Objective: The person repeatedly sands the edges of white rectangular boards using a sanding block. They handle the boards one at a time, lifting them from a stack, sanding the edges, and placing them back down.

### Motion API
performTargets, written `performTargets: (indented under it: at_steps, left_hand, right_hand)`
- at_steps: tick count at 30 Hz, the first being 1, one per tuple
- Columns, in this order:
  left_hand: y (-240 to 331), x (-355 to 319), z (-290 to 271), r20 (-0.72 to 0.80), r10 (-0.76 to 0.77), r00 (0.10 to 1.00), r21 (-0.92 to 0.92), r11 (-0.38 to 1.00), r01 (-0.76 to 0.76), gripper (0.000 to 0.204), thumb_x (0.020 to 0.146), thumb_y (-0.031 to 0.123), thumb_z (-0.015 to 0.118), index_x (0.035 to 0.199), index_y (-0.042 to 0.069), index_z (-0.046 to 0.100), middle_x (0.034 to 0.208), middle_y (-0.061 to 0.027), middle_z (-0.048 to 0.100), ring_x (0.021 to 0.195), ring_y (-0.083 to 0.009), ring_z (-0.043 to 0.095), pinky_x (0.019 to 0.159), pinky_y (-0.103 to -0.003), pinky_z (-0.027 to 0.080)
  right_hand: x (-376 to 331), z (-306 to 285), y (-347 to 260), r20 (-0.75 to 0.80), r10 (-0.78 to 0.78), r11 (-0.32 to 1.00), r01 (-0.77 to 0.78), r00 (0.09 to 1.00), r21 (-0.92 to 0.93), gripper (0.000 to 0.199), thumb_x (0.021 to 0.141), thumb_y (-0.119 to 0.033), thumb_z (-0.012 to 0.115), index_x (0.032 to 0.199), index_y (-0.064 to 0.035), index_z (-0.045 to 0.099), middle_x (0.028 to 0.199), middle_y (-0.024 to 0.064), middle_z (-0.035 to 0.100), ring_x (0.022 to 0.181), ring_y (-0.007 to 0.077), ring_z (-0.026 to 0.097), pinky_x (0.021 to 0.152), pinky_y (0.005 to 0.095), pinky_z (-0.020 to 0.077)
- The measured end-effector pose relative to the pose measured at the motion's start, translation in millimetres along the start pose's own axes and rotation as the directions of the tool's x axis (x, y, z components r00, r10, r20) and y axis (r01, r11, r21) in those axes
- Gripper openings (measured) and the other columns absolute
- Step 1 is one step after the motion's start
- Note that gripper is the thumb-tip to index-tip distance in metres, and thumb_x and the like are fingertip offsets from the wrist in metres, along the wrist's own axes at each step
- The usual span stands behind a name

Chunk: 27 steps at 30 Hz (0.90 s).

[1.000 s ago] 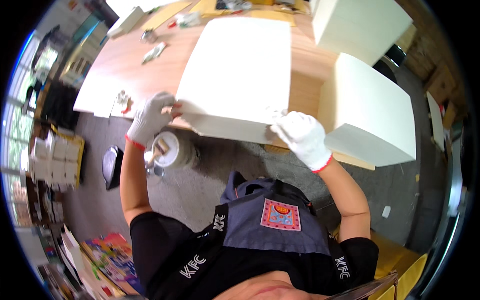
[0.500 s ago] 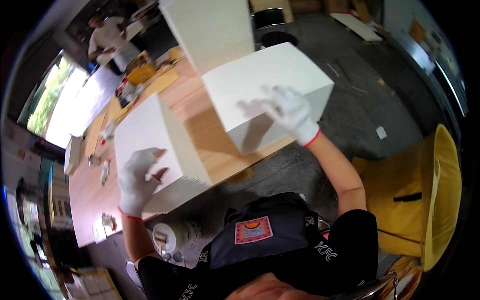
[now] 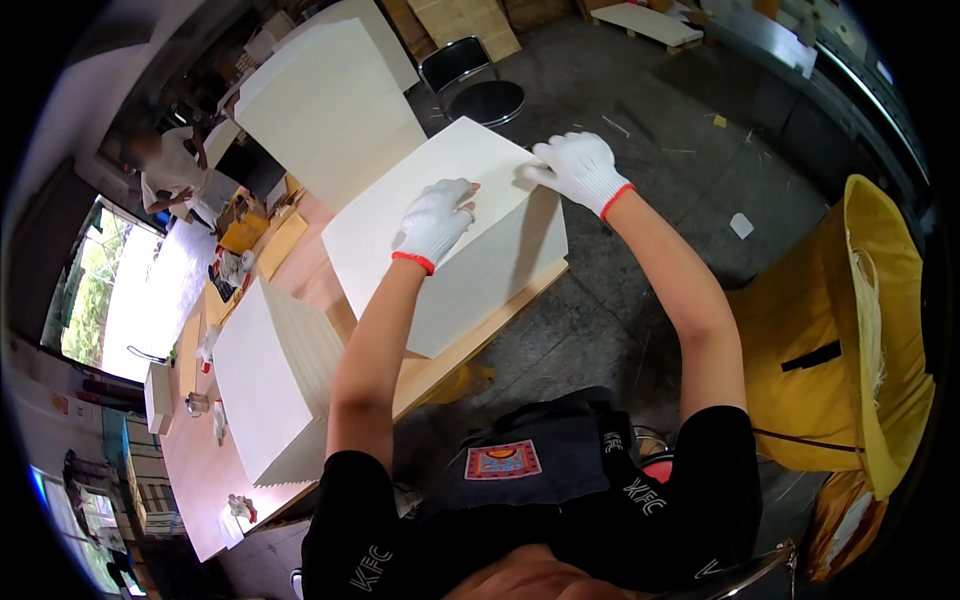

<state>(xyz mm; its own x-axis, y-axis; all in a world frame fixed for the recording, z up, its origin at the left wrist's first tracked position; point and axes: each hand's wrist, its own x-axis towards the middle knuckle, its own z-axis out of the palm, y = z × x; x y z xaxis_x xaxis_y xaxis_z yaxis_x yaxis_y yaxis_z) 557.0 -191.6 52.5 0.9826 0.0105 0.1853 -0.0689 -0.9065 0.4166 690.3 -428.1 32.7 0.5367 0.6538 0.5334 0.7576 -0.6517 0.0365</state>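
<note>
My left hand (image 3: 437,220), in a white glove with red trim and bare fingertips showing, is over the top of a tall white stack of sheets or boards (image 3: 440,290). Its thumb and fingers are apart, and nothing shows between them. At the stack's right-hand corner is my right hand (image 3: 580,168), gloved the same way. Its thumb and fingers are parted over the top edge, with no separate sheet visible in them. Whether either palm presses on the surface cannot be made out. To the left stands a second white stack (image 3: 270,380) with layered edges.
Both stacks stand on a wooden table (image 3: 190,475). Behind them rises a taller white stack (image 3: 330,110). A black chair (image 3: 485,100) stands beyond, a yellow sack-like container (image 3: 810,370) at right. Another person (image 3: 175,170) is at far left, near a yellow box (image 3: 243,225).
My left hand has moved from the left stack across to the right one. My right hand has shifted toward that stack's far right corner. The view has turned.
</note>
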Motion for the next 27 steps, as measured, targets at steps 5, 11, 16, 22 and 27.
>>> performTargets:
  at_steps: [5,11,16,22,27]
  left_hand:
    - [15,29,28,-0.077,0.121,0.99,0.016,0.993,-0.12,0.033,0.088,0.01,0.063,0.121,0.009,0.071,0.122,-0.0119,0.068,0.115,-0.0332,0.06,0.098,-0.041,0.049]
    - [7,27,35,-0.044,0.044,0.998,-0.335,0.941,-0.056,0.029,0.096,0.012,0.061,0.123,0.005,0.07,0.107,-0.0085,0.068,0.093,-0.0188,0.062,0.081,-0.031,0.051]
    - [20,22,27,-0.041,0.01,0.999,-0.394,0.919,-0.026,0.029,0.096,0.014,0.066,0.123,0.005,0.07,0.104,-0.0051,0.068,0.089,-0.0099,0.061,0.075,-0.025,0.048]
    - [24,22,29,0.061,-0.022,0.998,-0.42,0.906,0.046,0.043,0.088,0.016,0.078,0.128,0.005,0.067,0.117,-0.0098,0.069,0.11,-0.0189,0.064,0.095,-0.033,0.051]
    - [12,27,31,-0.018,0.1,0.995,-0.259,0.961,-0.102,0.047,0.086,0.013,0.077,0.131,0.004,0.065,0.125,-0.0139,0.069,0.121,-0.0211,0.063,0.104,-0.035,0.048]
  right_hand:
    - [18,4,-1,0.099,0.054,0.95,-0.082,0.994,0.301,0.054,0.097,-0.063,0.048,0.094,-0.0116,0.066,0.092,0.0131,0.071,0.088,0.0356,0.069,0.078,0.0475,0.0537]
    - [4,20,-17,0.284,0.41,0.513,-0.476,0.867,0.714,0.062,0.099,-0.065,0.041,0.095,-0.0067,0.063,0.091,0.0188,0.069,0.097,0.0395,0.065,0.085,0.0463,0.0473]
    - [-6,30,-21,0.207,0.463,0.497,-0.445,0.862,0.745,0.056,0.102,-0.058,0.038,0.095,-0.0072,0.061,0.089,0.0204,0.067,0.092,0.0426,0.063,0.08,0.0492,0.046]
    - [-12,36,-24,0.134,0.483,0.504,-0.4,0.865,0.765,0.051,0.104,-0.052,0.035,0.097,-0.0082,0.061,0.09,0.02,0.067,0.09,0.044,0.063,0.078,0.0511,0.046]
    - [-11,35,-26,0.129,0.482,0.508,-0.396,0.867,0.765,0.052,0.104,-0.053,0.035,0.098,-0.0084,0.061,0.09,0.0198,0.068,0.089,0.0436,0.064,0.078,0.0513,0.0463]
